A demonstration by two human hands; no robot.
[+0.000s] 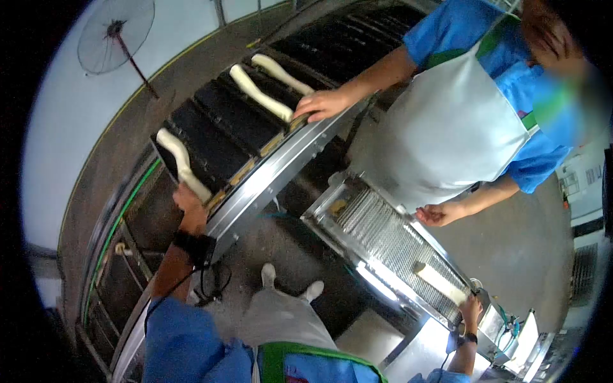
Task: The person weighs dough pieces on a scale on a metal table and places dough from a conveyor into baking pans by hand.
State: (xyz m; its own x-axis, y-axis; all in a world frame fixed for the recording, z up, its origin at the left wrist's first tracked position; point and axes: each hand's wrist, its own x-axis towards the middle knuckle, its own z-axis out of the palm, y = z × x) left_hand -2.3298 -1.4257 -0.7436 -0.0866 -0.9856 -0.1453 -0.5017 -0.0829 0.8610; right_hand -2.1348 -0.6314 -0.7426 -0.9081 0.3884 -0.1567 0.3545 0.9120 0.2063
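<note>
My left hand (189,198) is closed round the lower end of a long pale dough-like piece (175,154), which lies along a dark slat of the curved conveyor (220,119). On the right, my right hand (470,308) is at the near end of another pale piece (440,283), its fingers closed on that end. That piece lies on a narrow metal mesh belt (389,233). Two more pale pieces (262,94) (281,73) rest on dark slats farther up the curved conveyor.
A co-worker in a blue shirt and pale apron (447,121) stands across, one hand (322,104) by the farther pieces, the other (440,213) beside the mesh belt. The conveyor's metal rail (268,182) curves between us. A round wire fan (115,32) stands at upper left.
</note>
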